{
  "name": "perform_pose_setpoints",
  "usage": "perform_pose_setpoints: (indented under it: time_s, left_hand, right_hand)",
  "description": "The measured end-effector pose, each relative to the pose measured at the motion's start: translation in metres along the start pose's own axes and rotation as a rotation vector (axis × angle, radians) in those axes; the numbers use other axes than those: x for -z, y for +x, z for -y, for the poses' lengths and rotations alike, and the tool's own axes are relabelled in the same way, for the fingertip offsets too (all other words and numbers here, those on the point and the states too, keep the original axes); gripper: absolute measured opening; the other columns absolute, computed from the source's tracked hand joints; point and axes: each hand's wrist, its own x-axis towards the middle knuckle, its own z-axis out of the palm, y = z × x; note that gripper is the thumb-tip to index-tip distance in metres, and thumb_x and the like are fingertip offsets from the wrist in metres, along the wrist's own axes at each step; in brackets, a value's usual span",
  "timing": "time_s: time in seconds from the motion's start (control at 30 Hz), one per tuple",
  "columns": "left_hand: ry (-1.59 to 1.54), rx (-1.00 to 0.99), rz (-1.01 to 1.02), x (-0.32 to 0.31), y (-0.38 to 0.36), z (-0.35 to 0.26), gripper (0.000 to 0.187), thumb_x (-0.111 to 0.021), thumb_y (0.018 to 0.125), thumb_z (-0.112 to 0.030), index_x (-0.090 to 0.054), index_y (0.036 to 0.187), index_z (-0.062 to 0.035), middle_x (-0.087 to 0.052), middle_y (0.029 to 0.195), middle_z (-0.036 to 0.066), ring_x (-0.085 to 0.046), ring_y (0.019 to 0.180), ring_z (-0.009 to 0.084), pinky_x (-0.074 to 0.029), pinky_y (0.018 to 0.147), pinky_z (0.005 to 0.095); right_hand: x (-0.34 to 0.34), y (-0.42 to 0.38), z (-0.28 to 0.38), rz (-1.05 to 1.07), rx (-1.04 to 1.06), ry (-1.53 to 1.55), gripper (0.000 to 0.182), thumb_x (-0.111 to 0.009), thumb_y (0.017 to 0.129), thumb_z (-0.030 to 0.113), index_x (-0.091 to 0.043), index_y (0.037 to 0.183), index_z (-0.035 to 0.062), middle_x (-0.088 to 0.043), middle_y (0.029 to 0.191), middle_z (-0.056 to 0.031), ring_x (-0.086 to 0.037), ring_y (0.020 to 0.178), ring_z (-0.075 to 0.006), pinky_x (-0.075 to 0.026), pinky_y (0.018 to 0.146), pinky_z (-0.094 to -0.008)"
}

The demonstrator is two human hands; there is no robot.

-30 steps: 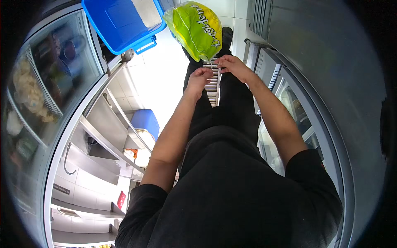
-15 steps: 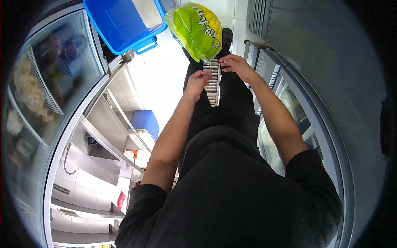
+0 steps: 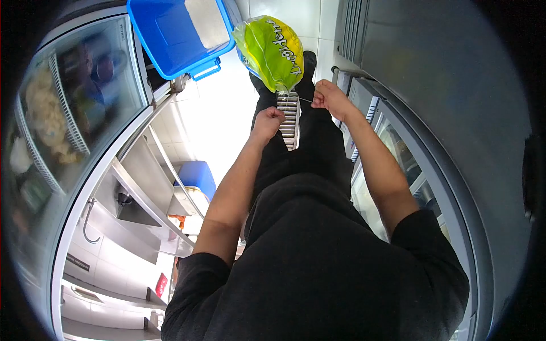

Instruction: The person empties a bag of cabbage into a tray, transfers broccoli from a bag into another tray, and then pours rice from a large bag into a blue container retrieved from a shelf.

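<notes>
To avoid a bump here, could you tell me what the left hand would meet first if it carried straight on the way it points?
Most likely the green bag: the left hand points at its gathered end, just beyond the knuckles. Depth is unclear in this warped view, so it might pass beside it.

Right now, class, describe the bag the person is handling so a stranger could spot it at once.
Start at the big blue bin at the top of the view. Just beside it hangs the bag, its neck between the left hand and right hand. It is the only bright yellow-green thing, with dark lettering.

green bag [image 3: 272,50], white script, not clearly legible
</notes>
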Motion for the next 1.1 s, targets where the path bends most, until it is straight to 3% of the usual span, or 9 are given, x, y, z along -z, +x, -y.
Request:
perform_pose_setpoints:
  time_s: [0.07, 0.3, 0.43, 0.5, 0.73, 0.83, 0.93, 1.03, 1.1]
  left_hand:
    - [0.150, -0.029, -0.013, 0.003, 0.006, 0.005, 0.002, -0.066, 0.087, -0.005, -0.067, 0.089, -0.0039, -0.070, 0.089, 0.005, -0.062, 0.080, 0.0128, -0.049, 0.075, 0.0268]
    - [0.412, -0.161, -0.058, -0.002, -0.008, -0.008, 0.007, -0.068, 0.085, -0.010, -0.066, 0.085, -0.0034, -0.067, 0.078, 0.003, -0.061, 0.075, 0.0117, -0.050, 0.073, 0.0281]
    - [0.077, -0.138, 0.093, -0.018, -0.008, -0.008, 0.006, -0.068, 0.087, -0.009, -0.066, 0.086, -0.0032, -0.066, 0.081, 0.001, -0.060, 0.077, 0.0097, -0.049, 0.074, 0.0275]
    - [-0.127, -0.116, 0.149, -0.026, -0.010, -0.008, 0.006, -0.067, 0.089, -0.008, -0.066, 0.086, -0.0031, -0.065, 0.082, 0.001, -0.059, 0.078, 0.0089, -0.049, 0.074, 0.0272]
    - [-0.044, -0.060, 0.118, -0.025, -0.017, -0.009, 0.006, -0.070, 0.089, -0.009, -0.071, 0.093, -0.0040, -0.067, 0.084, 0.002, -0.060, 0.078, 0.0101, -0.049, 0.073, 0.0262]
    - [-0.097, -0.050, 0.174, -0.021, -0.016, -0.007, 0.016, -0.068, 0.092, -0.019, -0.070, 0.099, -0.0038, -0.068, 0.090, 0.004, -0.062, 0.080, 0.0130, -0.050, 0.074, 0.0286]
    - [-0.338, 0.202, 0.178, -0.017, -0.011, -0.020, 0.033, -0.064, 0.096, -0.033, -0.067, 0.106, -0.0025, -0.068, 0.097, 0.007, -0.063, 0.082, 0.0161, -0.050, 0.073, 0.0307]
    - [-0.302, 0.288, 0.050, -0.021, -0.003, -0.033, 0.045, -0.057, 0.098, -0.044, -0.063, 0.112, -0.0016, -0.066, 0.104, 0.009, -0.063, 0.085, 0.0191, -0.050, 0.072, 0.0324]
    - [-0.173, 0.182, -0.007, -0.029, 0.013, -0.029, 0.036, -0.060, 0.098, -0.038, -0.067, 0.098, -0.0020, -0.067, 0.090, 0.006, -0.062, 0.076, 0.0154, -0.048, 0.067, 0.0297]
  right_hand:
    - [-0.003, -0.006, -0.006, -0.051, -0.075, -0.071, 0.012, -0.051, 0.099, 0.023, -0.049, 0.093, 0.0129, -0.045, 0.077, 0.0021, -0.046, 0.066, -0.0101, -0.048, 0.064, -0.0282]
    - [-0.031, -0.014, -0.043, -0.138, -0.099, -0.026, 0.012, -0.055, 0.099, 0.019, -0.049, 0.090, 0.0139, -0.048, 0.077, 0.0017, -0.049, 0.067, -0.0115, -0.044, 0.060, -0.0276]
    - [-0.052, -0.020, -0.058, -0.086, -0.180, 0.093, 0.010, -0.054, 0.097, 0.018, -0.052, 0.090, 0.0115, -0.051, 0.075, 0.0000, -0.051, 0.066, -0.0125, -0.048, 0.063, -0.0290]
    - [-0.048, -0.016, -0.061, -0.085, -0.239, 0.155, 0.009, -0.055, 0.095, 0.013, -0.050, 0.087, 0.0116, -0.049, 0.071, 0.0010, -0.047, 0.060, -0.0104, -0.041, 0.053, -0.0255]
    - [-0.053, 0.001, -0.060, -0.161, -0.280, -0.086, 0.015, -0.060, 0.095, 0.020, -0.054, 0.084, 0.0110, -0.045, 0.067, 0.0030, -0.038, 0.051, -0.0080, -0.029, 0.043, -0.0233]
    - [-0.057, 0.004, -0.064, -0.159, -0.212, -0.289, 0.015, -0.061, 0.095, 0.022, -0.059, 0.087, 0.0098, -0.047, 0.067, 0.0024, -0.040, 0.050, -0.0087, -0.030, 0.042, -0.0244]
    - [-0.058, 0.004, -0.069, -0.204, -0.126, -0.434, 0.014, -0.062, 0.096, 0.022, -0.060, 0.087, 0.0109, -0.050, 0.067, 0.0028, -0.041, 0.050, -0.0086, -0.031, 0.042, -0.0247]
    - [-0.056, 0.004, -0.068, -0.233, -0.121, -0.520, 0.016, -0.062, 0.095, 0.024, -0.059, 0.084, 0.0131, -0.050, 0.067, 0.0046, -0.041, 0.051, -0.0070, -0.031, 0.043, -0.0236]
    - [-0.054, 0.002, -0.066, -0.200, -0.137, -0.506, 0.016, -0.062, 0.095, 0.024, -0.061, 0.083, 0.0130, -0.050, 0.067, 0.0047, -0.043, 0.052, -0.0075, -0.033, 0.044, -0.0236]
